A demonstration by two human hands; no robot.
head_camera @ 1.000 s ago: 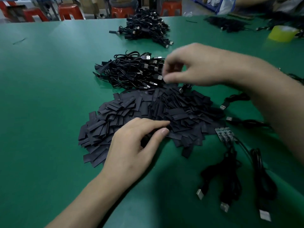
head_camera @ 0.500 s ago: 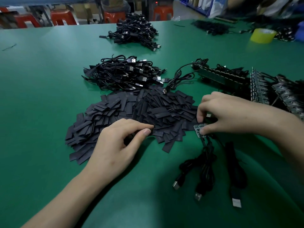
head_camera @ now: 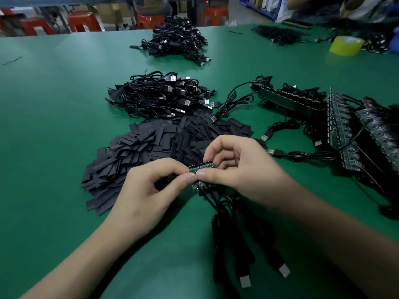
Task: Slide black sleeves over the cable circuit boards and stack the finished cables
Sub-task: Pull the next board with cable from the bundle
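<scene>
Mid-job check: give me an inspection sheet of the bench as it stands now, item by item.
Surface: green table mat, carrying several piles.
Job's things: bunch of circuit boards held above the near edge of the sleeve pile; no sleeve seen on them yet. Cable pile behind the sleeves, a second pile farther back.
Clutter: bare board stacks at right; yellow tape roll far right.
Hands: left hand and right hand both pinch the boards.
Cables: held cables trail toward the near edge, USB plugs on the mat.
Surroundings: red stools beyond the table.
</scene>
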